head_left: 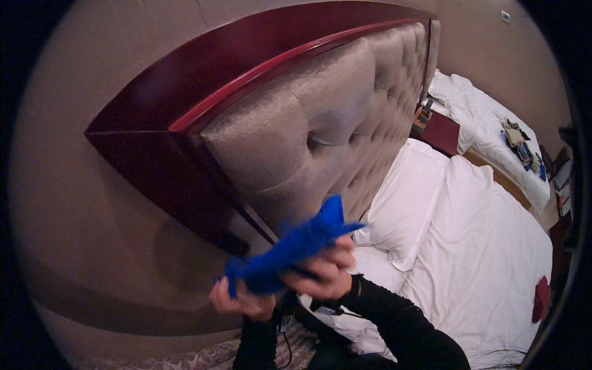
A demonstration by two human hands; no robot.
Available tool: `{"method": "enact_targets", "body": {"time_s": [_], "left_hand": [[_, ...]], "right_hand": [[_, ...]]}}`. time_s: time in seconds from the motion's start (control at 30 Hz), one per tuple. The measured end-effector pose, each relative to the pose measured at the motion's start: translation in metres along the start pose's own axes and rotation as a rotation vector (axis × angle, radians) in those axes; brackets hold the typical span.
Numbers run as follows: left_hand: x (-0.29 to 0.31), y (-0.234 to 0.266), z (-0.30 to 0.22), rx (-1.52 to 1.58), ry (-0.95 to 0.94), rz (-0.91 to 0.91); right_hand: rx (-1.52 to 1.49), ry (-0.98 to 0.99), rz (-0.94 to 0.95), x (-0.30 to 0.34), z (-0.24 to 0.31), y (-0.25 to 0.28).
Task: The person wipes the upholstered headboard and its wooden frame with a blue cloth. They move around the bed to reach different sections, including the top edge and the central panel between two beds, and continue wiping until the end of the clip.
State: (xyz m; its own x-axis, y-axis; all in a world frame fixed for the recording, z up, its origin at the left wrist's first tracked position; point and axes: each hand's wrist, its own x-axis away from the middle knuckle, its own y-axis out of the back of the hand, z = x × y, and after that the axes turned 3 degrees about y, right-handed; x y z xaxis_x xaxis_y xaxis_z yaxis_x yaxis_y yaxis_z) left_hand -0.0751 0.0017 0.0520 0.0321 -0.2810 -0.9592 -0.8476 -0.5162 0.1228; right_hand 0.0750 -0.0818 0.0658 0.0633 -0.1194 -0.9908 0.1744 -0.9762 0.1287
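Note:
A blue cloth (290, 251) is bunched between my two hands, in front of the padded headboard. My left hand (242, 301) grips its lower left end, fingers curled at the edge. Farther right, my right hand (324, 271) is closed round the cloth's underside, and two pointed corners stick out past its fingers. Motion blurs the cloth and both hands a little. Black sleeves cover both forearms.
The beige tufted headboard (265, 135) has a dark red wooden frame (228, 77). White pillows (404, 200) and a white quilt (481, 246) lie to the right. Beyond are a red nightstand (439, 132) and a second bed (475, 114) with folded clothes (521, 145). A dark red cloth (541, 299) lies at the bed's edge.

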Motion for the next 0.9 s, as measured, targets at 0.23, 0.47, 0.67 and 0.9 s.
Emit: {"method": "enact_targets", "body": {"time_s": [0.23, 0.47, 0.67, 0.9], "left_hand": [[0.090, -0.034, 0.043, -0.151, -0.164, 0.403], [0.200, -0.029, 0.063, -0.168, 0.017, 0.814], [0.155, -0.035, 0.062, 0.110, -0.017, 0.297], [0.108, -0.032, 0.056, -0.070, -0.160, 0.281]], "right_hand": [[-0.028, -0.037, 0.132, 0.105, -0.023, -0.064], [-0.072, -0.090, 0.219, 0.161, -0.004, -0.046], [-0.218, -0.214, 0.286, 0.109, 0.007, -0.038], [-0.205, -0.192, 0.247, 0.113, 0.024, -0.069]]}}
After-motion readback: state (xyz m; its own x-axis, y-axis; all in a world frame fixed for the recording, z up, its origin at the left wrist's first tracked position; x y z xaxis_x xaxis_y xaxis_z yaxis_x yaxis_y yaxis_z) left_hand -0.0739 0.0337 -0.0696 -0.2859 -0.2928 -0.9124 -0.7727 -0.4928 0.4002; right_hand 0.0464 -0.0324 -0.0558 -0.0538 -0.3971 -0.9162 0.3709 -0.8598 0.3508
